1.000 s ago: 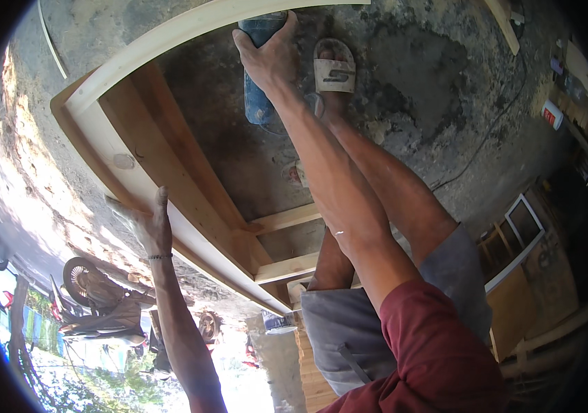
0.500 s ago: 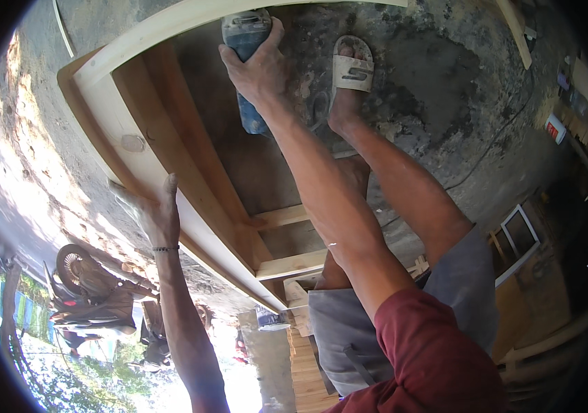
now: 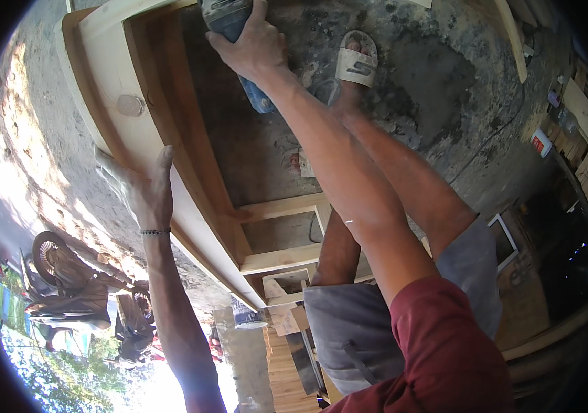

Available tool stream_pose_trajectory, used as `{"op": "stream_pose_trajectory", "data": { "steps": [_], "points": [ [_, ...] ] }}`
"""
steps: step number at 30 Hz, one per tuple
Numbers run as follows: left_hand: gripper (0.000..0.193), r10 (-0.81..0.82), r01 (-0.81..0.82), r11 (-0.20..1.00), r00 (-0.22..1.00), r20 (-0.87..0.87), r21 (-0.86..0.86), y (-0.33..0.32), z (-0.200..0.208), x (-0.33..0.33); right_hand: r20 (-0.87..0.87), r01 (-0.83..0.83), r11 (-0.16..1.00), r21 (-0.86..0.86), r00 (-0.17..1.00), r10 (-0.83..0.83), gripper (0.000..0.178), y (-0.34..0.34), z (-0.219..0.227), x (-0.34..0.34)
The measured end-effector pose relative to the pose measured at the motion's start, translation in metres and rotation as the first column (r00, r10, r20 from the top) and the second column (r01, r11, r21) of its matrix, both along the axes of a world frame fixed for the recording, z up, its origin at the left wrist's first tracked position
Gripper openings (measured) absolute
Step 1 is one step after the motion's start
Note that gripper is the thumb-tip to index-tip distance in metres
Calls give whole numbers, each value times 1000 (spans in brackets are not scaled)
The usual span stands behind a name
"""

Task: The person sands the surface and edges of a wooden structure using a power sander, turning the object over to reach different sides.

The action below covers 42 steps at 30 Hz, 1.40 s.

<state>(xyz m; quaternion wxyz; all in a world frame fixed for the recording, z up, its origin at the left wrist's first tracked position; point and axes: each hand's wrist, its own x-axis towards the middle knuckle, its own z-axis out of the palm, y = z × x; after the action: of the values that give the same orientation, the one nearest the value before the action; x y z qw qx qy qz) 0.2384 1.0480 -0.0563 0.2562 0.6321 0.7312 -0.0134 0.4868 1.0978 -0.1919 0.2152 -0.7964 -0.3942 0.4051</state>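
My right hand (image 3: pixel 259 51) is closed around a blue and dark grey power tool (image 3: pixel 226 19) near the top of the view. The upper edge cuts off the tool's far end, so its working face is hidden. It is at the far end piece of a pale wooden frame (image 3: pixel 116 76). My left hand (image 3: pixel 144 193) lies across the frame's long left board, thumb and fingers stretched apart. A round knot (image 3: pixel 130 105) shows in the board beyond that hand. Crosspieces (image 3: pixel 283 259) join the frame's near part.
My sandalled foot (image 3: pixel 357 58) stands on the stained concrete floor right of the frame. A dark cord (image 3: pixel 490 148) runs across the floor. Wood pieces (image 3: pixel 586 113) lie at the far right. Parked motorcycles (image 3: pixel 67 268) stand outside at left.
The view has shifted slightly. My right hand and the tool sit higher and further left, the tool now partly out of view. My left hand stays on the long board.
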Motion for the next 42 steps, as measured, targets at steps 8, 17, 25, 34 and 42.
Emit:
{"op": "stream_pose_trajectory", "data": {
  "steps": [8,17,25,34,42],
  "points": [
    [131,-28,31,999,995,-95,30,-1,1,2,36,92,994,50,995,-94,104,-27,-9,51],
    [130,-11,14,1000,994,-104,28,0,3,6,65,227,974,27,971,-228,104,-27,3,64],
    [125,-77,91,990,988,-133,103,-3,2,5,20,-3,999,-49,1000,4,102,3,12,0],
    [118,-3,19,988,994,-106,152,5,11,15,131,245,970,-9,961,-242,103,-50,15,85],
    [104,288,-350,865,933,216,358,-45,42,9,-193,-100,989,112,974,120,89,-108,49,76]
  ]
}}
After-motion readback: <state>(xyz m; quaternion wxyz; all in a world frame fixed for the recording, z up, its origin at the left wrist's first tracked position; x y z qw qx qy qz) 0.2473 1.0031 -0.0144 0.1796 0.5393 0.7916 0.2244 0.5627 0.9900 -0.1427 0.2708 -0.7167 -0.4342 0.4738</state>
